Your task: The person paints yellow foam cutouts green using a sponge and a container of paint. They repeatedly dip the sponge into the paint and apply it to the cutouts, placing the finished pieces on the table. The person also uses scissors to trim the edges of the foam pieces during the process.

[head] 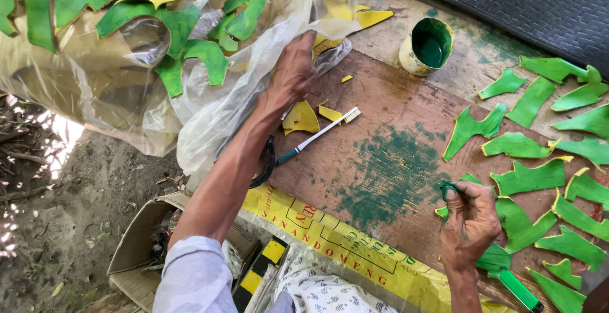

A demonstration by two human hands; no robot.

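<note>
At the far left lay bare dirt ground (82, 192) with twigs and a patch of sun; beside it an open cardboard box (136, 240) sat just under my left arm; above these a big clear plastic bag (209, 122) bulged with green-and-yellow cut shapes (184, 53), its mouth spilling over the left edge of the wooden bench (393, 116). My left hand (295, 68) was stretched far forward, arm nearly straight, fingers closed on a fold of the bag's plastic at its opening. Just right of that hand a few yellow scraps (301, 119) lay on the brown board, and a toothbrush (317, 135) with a green handle lay slantwise beside them, bristles up towards the far side; the middle of the bench carried a broad smear of green paint (390, 173). Along the near edge ran a yellow sack (336, 237) printed in red letters; further back stood a small round tin (428, 46), cream outside and green within, and behind it a dark ribbed mat (507, 2). My right hand (469, 218) was drawn in close, wrist bent, fingertips pinched shut on a small green piece (449, 188) held just over the board; around and to the right of it rows of painted green shapes (539, 141), yellow at the rims, lay spread flat; a green lighter (519, 289) lay at the near right.
</note>
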